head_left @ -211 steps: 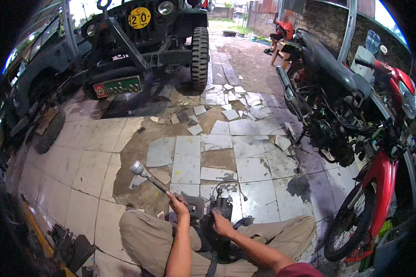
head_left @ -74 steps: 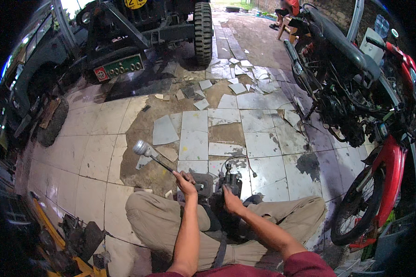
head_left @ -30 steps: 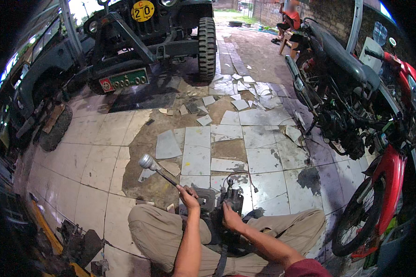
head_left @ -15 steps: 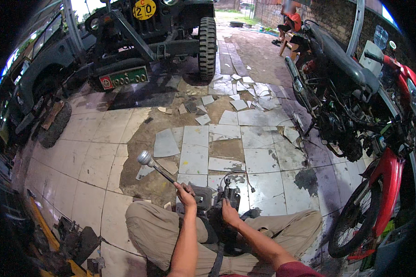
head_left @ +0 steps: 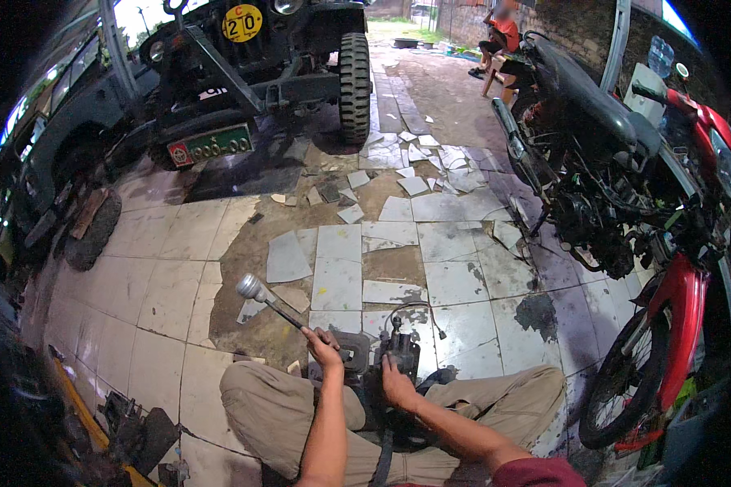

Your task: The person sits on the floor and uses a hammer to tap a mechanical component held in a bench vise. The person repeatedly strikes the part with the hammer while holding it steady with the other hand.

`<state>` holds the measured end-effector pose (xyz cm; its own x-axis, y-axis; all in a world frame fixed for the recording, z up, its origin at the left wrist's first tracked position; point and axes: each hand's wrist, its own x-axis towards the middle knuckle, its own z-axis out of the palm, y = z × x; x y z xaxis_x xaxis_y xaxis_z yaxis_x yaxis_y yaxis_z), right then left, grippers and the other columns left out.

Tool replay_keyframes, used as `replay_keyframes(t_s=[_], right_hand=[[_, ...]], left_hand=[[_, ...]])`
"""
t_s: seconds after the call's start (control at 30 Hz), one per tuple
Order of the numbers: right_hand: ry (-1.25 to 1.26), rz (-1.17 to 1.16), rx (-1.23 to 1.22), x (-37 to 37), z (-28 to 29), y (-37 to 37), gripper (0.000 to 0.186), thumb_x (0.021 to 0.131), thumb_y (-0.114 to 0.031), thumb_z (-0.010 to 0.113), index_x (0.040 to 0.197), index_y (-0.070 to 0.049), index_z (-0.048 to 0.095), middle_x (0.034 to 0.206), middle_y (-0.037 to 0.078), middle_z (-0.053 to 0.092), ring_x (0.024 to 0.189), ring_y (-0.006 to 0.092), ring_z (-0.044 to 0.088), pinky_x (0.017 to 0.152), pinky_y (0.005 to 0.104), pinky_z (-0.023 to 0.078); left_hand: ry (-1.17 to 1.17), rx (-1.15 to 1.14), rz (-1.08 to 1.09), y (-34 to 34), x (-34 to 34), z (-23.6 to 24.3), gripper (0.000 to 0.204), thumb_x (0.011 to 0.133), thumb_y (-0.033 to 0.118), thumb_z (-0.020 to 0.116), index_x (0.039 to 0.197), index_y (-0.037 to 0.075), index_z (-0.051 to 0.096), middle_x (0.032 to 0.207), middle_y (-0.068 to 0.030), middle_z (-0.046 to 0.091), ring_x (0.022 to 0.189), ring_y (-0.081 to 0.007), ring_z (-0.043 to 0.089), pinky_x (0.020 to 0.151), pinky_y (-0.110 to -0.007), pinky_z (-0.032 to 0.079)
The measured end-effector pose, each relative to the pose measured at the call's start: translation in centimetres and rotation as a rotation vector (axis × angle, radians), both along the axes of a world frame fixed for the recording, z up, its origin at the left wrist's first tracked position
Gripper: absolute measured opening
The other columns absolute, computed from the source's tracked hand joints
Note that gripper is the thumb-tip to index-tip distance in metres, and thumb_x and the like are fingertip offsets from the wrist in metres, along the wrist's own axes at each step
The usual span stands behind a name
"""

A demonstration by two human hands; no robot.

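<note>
I sit cross-legged on the tiled floor. My left hand (head_left: 324,346) is closed round the lower end of a dark rod with a rounded silver head (head_left: 252,286), which points up and away to the left. In front of my lap, my right hand (head_left: 397,385) has its fingers bent against a dark mechanical part (head_left: 404,354) with a short upright stub. A thin black cable (head_left: 435,316) loops out beside it. Between my hands lies a dark squarish metal frame (head_left: 352,347). My right hand hides the part's lower side.
Broken tile pieces (head_left: 414,185) lie over bare ground ahead. A dark jeep (head_left: 276,89) stands at the far left, and a red and black motorcycle (head_left: 609,146) at the right. Yellow-framed metal parts (head_left: 122,422) are near my left knee. A person in orange (head_left: 503,36) sits far back.
The whole view has shifted slightly. My right hand sits a little lower against the dark part. My left hand still holds the rod at nearly the same angle.
</note>
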<state>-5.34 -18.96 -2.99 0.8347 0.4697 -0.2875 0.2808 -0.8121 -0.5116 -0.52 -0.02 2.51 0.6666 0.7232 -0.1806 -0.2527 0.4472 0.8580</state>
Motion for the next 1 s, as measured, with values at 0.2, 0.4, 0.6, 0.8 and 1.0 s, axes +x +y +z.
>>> replay_keyframes(t_s=[0.2, 0.4, 0.6, 0.8, 1.0], right_hand=[[0.035, 0.051, 0.047, -0.2, -0.3, 0.4, 0.066, 0.079, -0.003, 0.048, 0.137, 0.008, 0.019, 0.14, 0.033, 0.024, 0.079, 0.0519, 0.059, 0.07, 0.0544, 0.05], [-0.063, -0.02, 0.109, 2.1, -2.0, 0.3, 0.063, 0.08, -0.004, 0.047, 0.137, 0.006, 0.021, 0.139, 0.031, 0.029, 0.079, 0.0517, 0.059, 0.068, 0.0523, 0.052], [-0.099, 0.012, 0.064, 1.8, -3.3, -1.0, 0.062, 0.08, -0.005, 0.048, 0.136, 0.005, 0.023, 0.136, 0.031, 0.033, 0.079, 0.0496, 0.06, 0.069, 0.0537, 0.051], [-0.013, 0.058, 0.069, 0.3, -2.2, -0.2, 0.069, 0.077, -0.002, 0.052, 0.137, 0.006, 0.02, 0.133, 0.032, 0.034, 0.086, 0.0519, 0.057, 0.075, 0.0539, 0.049], [0.038, -0.012, 0.043, 2.9, -2.2, -0.4, 0.065, 0.079, -0.002, 0.049, 0.138, 0.003, 0.023, 0.134, 0.031, 0.034, 0.086, 0.0507, 0.058, 0.077, 0.053, 0.049]], left_hand=[[0.015, -0.002, 0.01, 0.0, -0.3, -0.1, 0.059, 0.094, 0.06, 0.03, 0.059, 0.013, 0.027, 0.05, 0.001, 0.024, 0.04, -0.0127, 0.025, 0.04, -0.028, 0.023], [-0.007, -0.007, -0.024, -0.5, -0.2, 0.8, 0.058, 0.094, 0.06, 0.03, 0.059, 0.013, 0.026, 0.05, 0.0008, 0.025, 0.042, -0.0123, 0.026, 0.041, -0.027, 0.024], [-0.027, -0.03, -0.025, -0.5, 0.5, 0.1, 0.059, 0.093, 0.062, 0.031, 0.059, 0.014, 0.026, 0.049, 0.0016, 0.024, 0.041, -0.012, 0.025, 0.04, -0.027, 0.022], [-0.003, -0.027, 0.01, -0.2, -0.3, 0.7, 0.059, 0.092, 0.062, 0.032, 0.058, 0.015, 0.026, 0.049, 0.0022, 0.023, 0.041, -0.0111, 0.026, 0.04, -0.026, 0.021], [0.02, -0.047, 0.006, -0.1, 0.0, 0.4, 0.058, 0.093, 0.061, 0.03, 0.058, 0.014, 0.025, 0.049, 0.0021, 0.023, 0.041, -0.0109, 0.026, 0.04, -0.026, 0.022]])
